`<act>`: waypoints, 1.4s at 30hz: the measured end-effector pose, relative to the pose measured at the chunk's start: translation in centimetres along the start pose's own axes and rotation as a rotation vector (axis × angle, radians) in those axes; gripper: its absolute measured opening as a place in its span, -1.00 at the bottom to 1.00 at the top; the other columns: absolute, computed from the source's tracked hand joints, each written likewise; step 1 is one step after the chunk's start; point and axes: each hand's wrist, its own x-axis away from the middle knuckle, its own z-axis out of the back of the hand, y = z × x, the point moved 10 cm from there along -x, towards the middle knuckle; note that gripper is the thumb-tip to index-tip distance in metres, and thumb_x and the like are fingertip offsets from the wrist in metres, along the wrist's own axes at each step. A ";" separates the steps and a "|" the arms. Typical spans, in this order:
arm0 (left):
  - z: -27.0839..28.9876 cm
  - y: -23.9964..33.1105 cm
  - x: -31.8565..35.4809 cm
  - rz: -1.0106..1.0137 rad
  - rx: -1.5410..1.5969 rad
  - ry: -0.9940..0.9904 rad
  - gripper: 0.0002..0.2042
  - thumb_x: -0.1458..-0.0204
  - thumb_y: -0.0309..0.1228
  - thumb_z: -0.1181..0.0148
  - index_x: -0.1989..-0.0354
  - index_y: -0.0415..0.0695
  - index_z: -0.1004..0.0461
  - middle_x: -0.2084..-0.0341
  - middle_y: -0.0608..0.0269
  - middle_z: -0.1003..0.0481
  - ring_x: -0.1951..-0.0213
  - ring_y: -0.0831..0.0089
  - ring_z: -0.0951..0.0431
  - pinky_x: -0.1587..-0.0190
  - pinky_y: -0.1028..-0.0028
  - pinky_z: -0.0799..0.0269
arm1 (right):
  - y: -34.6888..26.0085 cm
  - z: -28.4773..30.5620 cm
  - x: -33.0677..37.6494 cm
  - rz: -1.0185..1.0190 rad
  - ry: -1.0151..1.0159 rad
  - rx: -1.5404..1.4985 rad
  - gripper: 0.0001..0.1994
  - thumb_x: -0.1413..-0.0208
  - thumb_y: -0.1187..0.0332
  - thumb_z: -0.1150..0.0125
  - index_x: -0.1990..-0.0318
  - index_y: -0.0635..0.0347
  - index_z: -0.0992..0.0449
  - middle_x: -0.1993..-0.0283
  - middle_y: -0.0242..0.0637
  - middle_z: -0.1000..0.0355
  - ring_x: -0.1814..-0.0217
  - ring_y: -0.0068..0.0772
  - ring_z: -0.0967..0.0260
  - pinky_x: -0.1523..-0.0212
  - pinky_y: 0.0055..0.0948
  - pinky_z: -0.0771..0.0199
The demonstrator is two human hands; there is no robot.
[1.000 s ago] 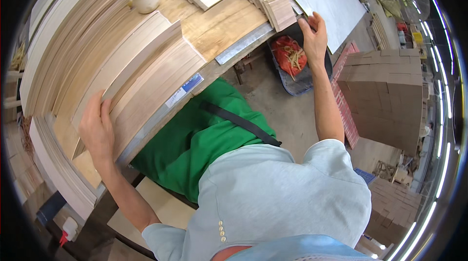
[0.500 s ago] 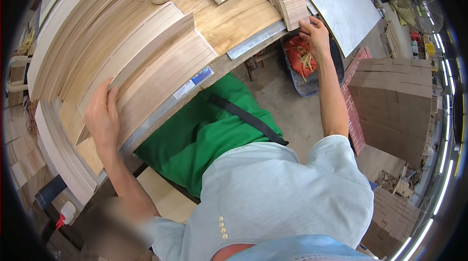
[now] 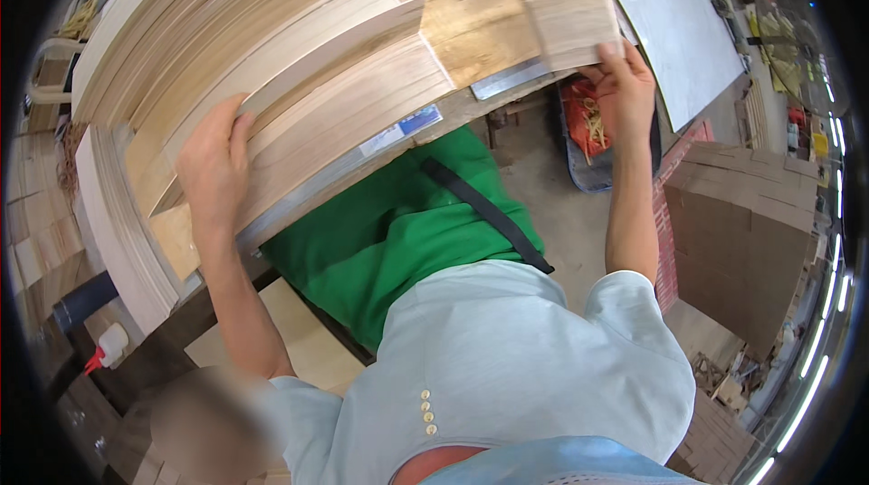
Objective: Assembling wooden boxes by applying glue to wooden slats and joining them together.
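Both arms are bent and spread wide over the workbench (image 3: 489, 43). Left forearm comes up from the lower left, and the left hand (image 3: 215, 163) sits at the near end of the long boards, knuckles up, fingertips pointing up and to the right. Right arm reaches up on the other side, with the right hand (image 3: 626, 91) out at the bench's front edge toward its right end, wrist about straight.

Label-wise, there's a blue and white sticker (image 3: 401, 129) on the bench's front edge, below the long flat boards (image 3: 362, 97). The print's too small and blurry for me to read.

Now the grip. Left thumb and fingers are closed around the end of a long thin strip (image 3: 337, 57) that stands on edge just behind those flat boards. Right thumb and fingers are pinched together on the lower right corner of a short pale board (image 3: 570, 25), which is over the right part of the bench, tilted up a bit. Can't tell if it's touching the bench top, or if it's one piece or a couple. Below that hand there's a red bag (image 3: 582, 118) in a dark tub (image 3: 593, 186).
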 end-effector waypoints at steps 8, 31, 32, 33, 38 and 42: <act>0.3 -0.1 0.1 0.019 0.011 0.007 -0.82 -0.06 -0.41 -0.16 0.17 -0.11 -0.52 0.29 0.09 -0.55 0.26 0.10 -0.54 0.24 0.30 -0.43 | 2.3 -11.1 2.4 0.243 -0.173 0.684 -0.67 -0.09 0.37 -0.23 0.00 0.32 -0.47 0.47 -0.23 -0.51 0.45 -0.60 -0.42 0.43 -0.56 -0.39; 0.0 0.3 0.2 0.044 -0.005 -0.041 -0.76 -0.04 -0.42 -0.16 0.09 -0.10 -0.50 0.23 0.08 -0.55 0.21 0.10 -0.54 0.19 0.26 -0.43 | -0.3 -15.7 5.2 0.376 -0.495 0.802 -0.59 -0.10 0.28 -0.24 -0.03 0.36 -0.41 0.28 0.03 -0.48 0.28 -0.12 -0.50 0.27 -0.29 -0.45; 0.2 0.6 0.2 0.025 0.004 -0.036 -0.76 -0.04 -0.42 -0.16 0.09 -0.10 -0.50 0.23 0.08 -0.55 0.21 0.10 -0.54 0.19 0.26 -0.43 | -1.0 -13.7 4.0 0.389 -0.386 0.779 -0.56 -0.10 0.23 -0.24 -0.05 0.35 -0.41 0.19 0.01 -0.48 0.20 -0.17 -0.49 0.21 -0.31 -0.46; 0.3 0.9 0.1 0.005 0.003 -0.034 -0.71 -0.03 -0.42 -0.18 0.04 -0.10 -0.48 0.20 0.04 -0.54 0.19 0.09 -0.54 0.16 0.27 -0.43 | -1.9 -11.5 2.8 0.402 -0.279 0.754 -0.53 -0.11 0.19 -0.25 -0.07 0.35 -0.40 0.10 0.00 -0.48 0.12 -0.22 -0.49 0.15 -0.32 -0.46; 0.6 1.7 -0.2 0.037 -0.026 -0.144 -0.56 -0.03 -0.37 -0.21 -0.12 -0.11 -0.40 0.09 -0.04 -0.50 0.07 0.05 -0.50 0.01 0.27 -0.37 | -4.5 0.9 -3.8 0.609 0.151 1.233 -0.21 0.10 0.07 -0.40 -0.20 0.40 -0.21 -0.13 0.13 -0.30 -0.20 0.08 -0.24 -0.17 -0.10 -0.25; 1.7 3.1 0.1 -0.041 -0.016 -0.052 -0.49 0.06 -0.39 -0.29 -0.13 -0.17 -0.38 0.09 -0.05 -0.48 0.03 0.05 -0.45 -0.04 0.23 -0.32 | 0.0 4.3 -6.5 0.352 0.022 1.414 -0.03 0.20 -0.02 -0.43 -0.28 0.37 -0.06 -0.17 0.18 -0.24 -0.21 0.17 -0.20 -0.19 -0.02 -0.20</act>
